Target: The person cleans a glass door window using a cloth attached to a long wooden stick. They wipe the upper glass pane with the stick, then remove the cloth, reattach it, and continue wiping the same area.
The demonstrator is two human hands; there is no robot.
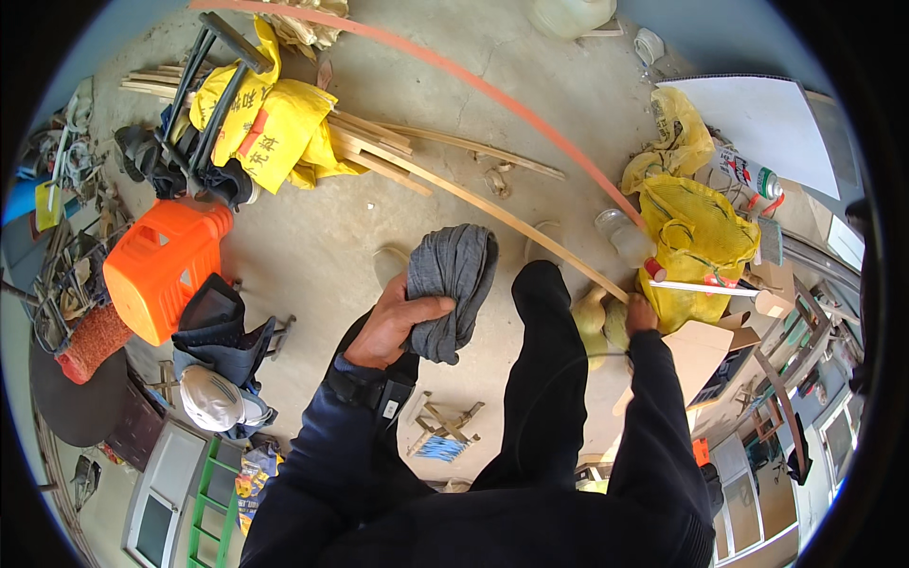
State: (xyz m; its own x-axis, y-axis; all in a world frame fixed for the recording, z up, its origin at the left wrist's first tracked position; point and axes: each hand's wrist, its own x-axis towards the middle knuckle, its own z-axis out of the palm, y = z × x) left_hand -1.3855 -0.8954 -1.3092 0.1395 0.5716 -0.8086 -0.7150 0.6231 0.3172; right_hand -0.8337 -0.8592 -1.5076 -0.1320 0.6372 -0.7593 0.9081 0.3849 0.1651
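A folded grey cloth (452, 291) is gripped in my left hand (399, 323), its thumb pressed over the lower edge. Off to the right, my right hand (641, 314) is closed at the near end of a long wooden strip (490, 207), which runs up and left to a bundle of wooden strips (383, 153) on the floor. Just left of the right hand lie greenish gourds (589, 319). A clear plastic jar (626, 238) with a red cap and a yellow mesh bag (692, 241) are just beyond that hand.
At the left stand an orange plastic jerrycan (160, 266) and a stool piled with clothes and a cap (211, 397). Yellow sacks (284, 135) lie on the wood bundle beside a metal-framed stool. A small folding stool (444, 433) is between my legs; a cardboard box (699, 355) is right.
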